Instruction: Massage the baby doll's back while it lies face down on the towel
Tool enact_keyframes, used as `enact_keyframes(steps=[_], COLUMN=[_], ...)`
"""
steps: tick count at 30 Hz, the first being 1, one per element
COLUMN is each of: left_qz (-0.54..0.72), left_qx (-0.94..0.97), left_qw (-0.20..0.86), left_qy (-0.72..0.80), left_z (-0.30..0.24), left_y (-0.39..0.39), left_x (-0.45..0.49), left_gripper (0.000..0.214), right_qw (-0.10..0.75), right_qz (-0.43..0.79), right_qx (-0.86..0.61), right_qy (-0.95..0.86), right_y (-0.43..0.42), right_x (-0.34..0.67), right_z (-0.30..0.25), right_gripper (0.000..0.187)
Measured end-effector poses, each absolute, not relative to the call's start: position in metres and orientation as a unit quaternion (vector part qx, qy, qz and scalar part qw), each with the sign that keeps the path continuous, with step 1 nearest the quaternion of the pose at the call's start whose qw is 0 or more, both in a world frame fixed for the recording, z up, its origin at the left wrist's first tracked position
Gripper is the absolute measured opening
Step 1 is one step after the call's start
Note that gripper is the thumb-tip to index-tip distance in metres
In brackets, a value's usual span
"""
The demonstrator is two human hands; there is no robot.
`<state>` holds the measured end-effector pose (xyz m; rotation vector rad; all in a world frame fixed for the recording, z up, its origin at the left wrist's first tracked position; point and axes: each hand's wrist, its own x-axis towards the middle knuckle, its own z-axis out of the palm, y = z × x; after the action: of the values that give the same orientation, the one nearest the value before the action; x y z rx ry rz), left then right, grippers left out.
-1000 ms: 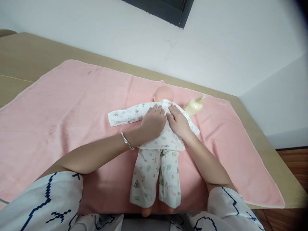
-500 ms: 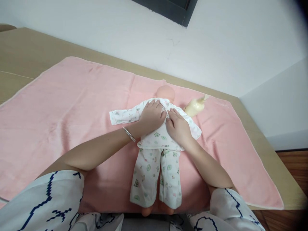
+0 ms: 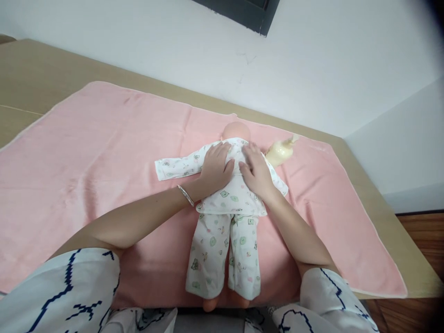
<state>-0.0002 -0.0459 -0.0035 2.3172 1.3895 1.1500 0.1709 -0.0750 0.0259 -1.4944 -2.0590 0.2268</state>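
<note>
Clock centred on the doll (image 3: 233, 198), twelve at top of view. Doll lies lengthwise mid-blanket, dressed, head (image 3: 236, 131) at twelve, feet (image 3: 209, 304) at six, nearest me. White printed shirt (image 3: 239, 188) on the upper body, matching trousers (image 3: 209, 252) on the legs; shirt hem overlaps the trouser tops.

My left hand (image 3: 215, 167) rests on the shirt at eleven, palm down; fingers extended toward one, loosely side by side, thumb apart. My right hand (image 3: 257, 172) is on the shirt at one, fingers extended toward eleven, thumb apart from them; fingertips blurred, can't tell how firmly they press. A strip of shirt shows between my two thumbs. One shirt sleeve stretches out to nine, past my left hand; the other slants toward four, beside my right wrist.

Bottle (image 3: 280, 152), cream-coloured, lies at two, just beyond the shoulder, tip pointing to two; base partly hidden.

Pink blanket (image 3: 114, 152), pale-edged, a bit creased, spreads under doll and bottle on the wooden counter (image 3: 52, 60). Silver bracelet (image 3: 185, 195) on my left wrist. White wall (image 3: 305, 69) behind, dark frame (image 3: 243, 14) at twelve. Brown floor (image 3: 423, 245) at four.
</note>
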Motion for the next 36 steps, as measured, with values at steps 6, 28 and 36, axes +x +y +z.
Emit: enact_keyframes(steps=[6,28,36], left_qz=[0.398,0.353,0.281], left_qx=[0.783,0.808,0.874], left_qw=[0.115,0.075,0.114], left_qy=[0.463,0.465,0.380], left_z=[-0.003,-0.004,0.031], left_y=[-0.046,-0.043,-0.086], left_x=[-0.002,-0.001,0.001], left_gripper=[0.048,0.048,0.039], right_qw=[0.295,0.149,0.274], right_qz=[0.064,0.077,0.032], right_qx=[-0.559,-0.569,-0.569], right_qy=[-0.772,-0.805,-0.775], right_y=[-0.085,-0.104,-0.125], right_x=[0.163,0.158,0.201], right_z=[0.028,0.049,0.112], right_gripper=[0.054,0.057,0.046])
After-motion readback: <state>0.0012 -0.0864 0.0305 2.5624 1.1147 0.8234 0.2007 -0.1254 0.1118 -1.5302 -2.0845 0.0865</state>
